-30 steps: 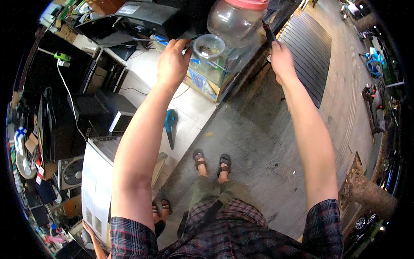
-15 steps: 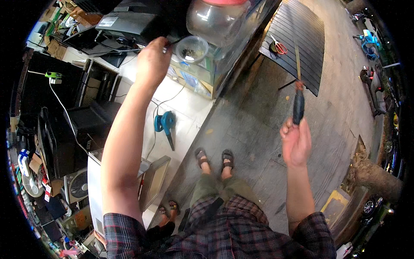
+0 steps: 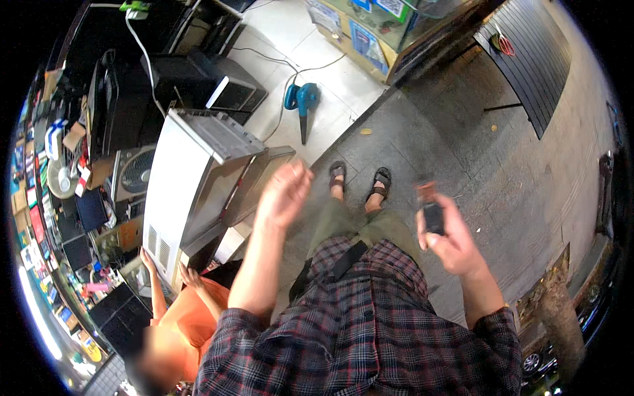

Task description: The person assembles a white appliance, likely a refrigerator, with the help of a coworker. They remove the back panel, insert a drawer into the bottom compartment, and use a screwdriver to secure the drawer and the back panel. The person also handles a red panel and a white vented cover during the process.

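right hand (image 3: 450, 237) is clamped on a black-handled tool (image 3: 433, 218), over the grey paving (image 3: 429, 135) on the right; left hand (image 3: 284, 193) is curled but blurry, can't tell if it's holding anything; so tool's in hand, not put to anything yet.

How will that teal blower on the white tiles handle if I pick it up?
The teal blower is probably stiff, given its moulded-looking body. It may feel nose-light, since its bulk sits behind a slim, tapered nozzle. The cord beside it might drag along.
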### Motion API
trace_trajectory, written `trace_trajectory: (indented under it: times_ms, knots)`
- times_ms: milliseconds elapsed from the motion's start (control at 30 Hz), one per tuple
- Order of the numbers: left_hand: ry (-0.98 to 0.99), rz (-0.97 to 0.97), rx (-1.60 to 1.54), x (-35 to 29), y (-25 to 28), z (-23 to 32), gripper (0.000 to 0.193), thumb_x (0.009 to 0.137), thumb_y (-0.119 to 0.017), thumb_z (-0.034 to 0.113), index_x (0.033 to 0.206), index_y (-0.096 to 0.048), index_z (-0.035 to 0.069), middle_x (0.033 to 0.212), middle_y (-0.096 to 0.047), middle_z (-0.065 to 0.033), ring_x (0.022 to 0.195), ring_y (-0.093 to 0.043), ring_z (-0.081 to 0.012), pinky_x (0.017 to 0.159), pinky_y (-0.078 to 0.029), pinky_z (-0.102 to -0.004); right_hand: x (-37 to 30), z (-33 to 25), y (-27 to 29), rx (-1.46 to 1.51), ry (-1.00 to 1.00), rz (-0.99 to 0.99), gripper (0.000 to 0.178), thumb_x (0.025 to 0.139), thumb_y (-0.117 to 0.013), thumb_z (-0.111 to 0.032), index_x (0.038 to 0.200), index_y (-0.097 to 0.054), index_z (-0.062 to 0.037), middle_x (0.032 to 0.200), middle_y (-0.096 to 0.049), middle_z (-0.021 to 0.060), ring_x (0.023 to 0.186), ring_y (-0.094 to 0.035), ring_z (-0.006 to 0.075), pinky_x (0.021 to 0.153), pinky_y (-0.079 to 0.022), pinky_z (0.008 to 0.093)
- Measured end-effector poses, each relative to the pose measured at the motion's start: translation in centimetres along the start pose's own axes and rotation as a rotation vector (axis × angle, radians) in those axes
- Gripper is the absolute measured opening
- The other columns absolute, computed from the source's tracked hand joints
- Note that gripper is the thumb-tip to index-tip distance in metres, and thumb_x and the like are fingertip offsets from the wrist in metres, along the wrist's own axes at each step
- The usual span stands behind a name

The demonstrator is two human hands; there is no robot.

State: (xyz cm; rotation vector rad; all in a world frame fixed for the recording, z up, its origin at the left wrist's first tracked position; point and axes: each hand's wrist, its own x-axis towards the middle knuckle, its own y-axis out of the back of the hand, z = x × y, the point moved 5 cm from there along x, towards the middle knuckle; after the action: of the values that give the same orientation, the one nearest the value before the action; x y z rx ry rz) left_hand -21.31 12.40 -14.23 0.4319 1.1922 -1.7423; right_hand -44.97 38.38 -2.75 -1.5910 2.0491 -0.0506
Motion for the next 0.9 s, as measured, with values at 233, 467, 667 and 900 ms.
trace_trajectory:
  times_ms: [233, 467, 667, 900]
  knots:
    - [0.062, 0.008, -0.512, -3.8, 13.9, -6.0, 0.014, 0.103, -0.064, 0.010, 0.112, -0.067, -0.001, 0.103, -0.073, -0.0130, 0.095, -0.072, -0.0220, 0.082, -0.065, -0.0273, -1.2, 10.7, -8.4, -0.552, -0.057, -0.072, 0.040, 0.103, -0.061, -0.023, 0.136, -0.055, -0.0010, 0.120, -0.067, 0.0205, 0.111, -0.068, 0.0335, 0.096, -0.052, 0.0413]
    - [-0.001, -0.028, -0.424, -8.0, 20.8, -2.0, 0.017, 0.102, -0.069, 0.017, 0.110, -0.066, 0.003, 0.108, -0.072, -0.0087, 0.112, -0.069, -0.0290, 0.093, -0.062, -0.0351, -4.0, 16.7, -17.9, -0.729, -0.027, 0.027, 0.037, 0.104, -0.061, -0.023, 0.133, -0.059, -0.0005, 0.119, -0.070, 0.0193, 0.110, -0.069, 0.0345, 0.097, -0.053, 0.0403]
    - [0.048, 0.031, -0.347, -10.9, 26.8, -3.1, 0.017, 0.102, -0.069, 0.017, 0.111, -0.066, 0.003, 0.110, -0.072, -0.0094, 0.111, -0.070, -0.0274, 0.094, -0.062, -0.0361, -7.9, 20.6, -23.2, -0.597, -0.129, 0.212, 0.033, 0.104, -0.061, -0.020, 0.130, -0.062, 0.0004, 0.119, -0.070, 0.0184, 0.109, -0.069, 0.0279, 0.097, -0.052, 0.0363]
    - [-0.011, 0.050, -0.144, -10.7, 28.3, -3.3, 0.016, 0.099, -0.073, 0.019, 0.105, -0.069, 0.005, 0.109, -0.072, -0.0098, 0.110, -0.070, -0.0263, 0.094, -0.061, -0.0383, -8.5, 26.6, -22.6, -0.508, -0.024, 0.253, 0.032, 0.103, -0.063, -0.021, 0.127, -0.063, -0.0001, 0.112, -0.071, 0.0197, 0.101, -0.071, 0.0327, 0.090, -0.054, 0.0383]
